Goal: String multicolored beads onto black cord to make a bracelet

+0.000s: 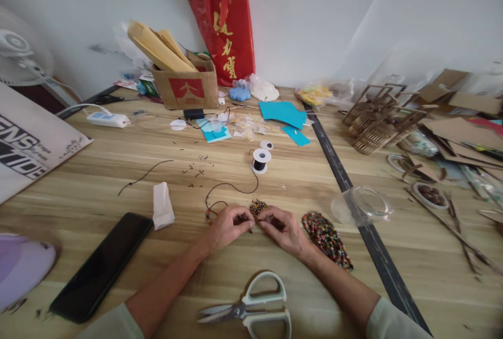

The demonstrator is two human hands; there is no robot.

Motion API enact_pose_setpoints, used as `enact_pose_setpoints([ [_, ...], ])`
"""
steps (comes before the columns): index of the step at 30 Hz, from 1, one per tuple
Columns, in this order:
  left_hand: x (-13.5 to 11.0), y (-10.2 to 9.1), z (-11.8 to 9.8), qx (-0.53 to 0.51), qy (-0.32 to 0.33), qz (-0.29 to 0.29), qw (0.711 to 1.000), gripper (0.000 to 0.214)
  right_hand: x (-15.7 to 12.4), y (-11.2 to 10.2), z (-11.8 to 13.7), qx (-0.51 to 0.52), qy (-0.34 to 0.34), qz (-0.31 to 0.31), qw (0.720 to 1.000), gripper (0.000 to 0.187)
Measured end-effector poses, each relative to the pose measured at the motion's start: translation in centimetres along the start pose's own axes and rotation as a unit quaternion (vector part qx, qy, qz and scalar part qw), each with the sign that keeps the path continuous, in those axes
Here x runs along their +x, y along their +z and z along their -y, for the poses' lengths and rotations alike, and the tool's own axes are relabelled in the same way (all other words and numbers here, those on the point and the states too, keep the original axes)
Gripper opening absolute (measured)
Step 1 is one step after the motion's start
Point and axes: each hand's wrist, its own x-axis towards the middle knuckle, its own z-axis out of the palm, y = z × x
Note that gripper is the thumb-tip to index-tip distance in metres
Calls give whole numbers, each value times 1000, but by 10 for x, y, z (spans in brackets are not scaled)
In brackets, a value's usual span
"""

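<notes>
My left hand (230,228) is closed in a pinch above the table, beside a thin black cord (231,184) that loops from a white spool (260,161) and passes behind the hand. Several coloured beads (208,217) are threaded on this cord, left of the fingers. Fingertips nearly touching the left ones, my right hand (285,229) pinches something too small to make out. Just beyond both hands lies a little pile of loose mixed-colour beads (257,206). A coiled heap of bead strings (326,239) rests beside my right wrist.
White-handled scissors (265,297) lie between my forearms. On the left are a black phone (102,265) and folded white paper (162,205). A clear plastic container (361,206) sits at right, wooden baskets (377,119) behind it. A cardboard box (188,85) stands at the back.
</notes>
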Motion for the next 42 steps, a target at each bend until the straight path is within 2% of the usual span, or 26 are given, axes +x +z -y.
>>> enact_pose_setpoints([
  [19, 1, 1, 3, 2, -7, 6, 1000, 10, 0, 1, -2, 11, 2, 12, 1000, 18],
  [31, 0, 1, -2, 9, 0, 3, 1000, 9, -1, 3, -4, 10, 4, 10, 1000, 15],
  [42, 1, 0, -3, 20, 3, 3, 1000, 9, 2, 1, 0, 10, -43, 19, 999, 16],
])
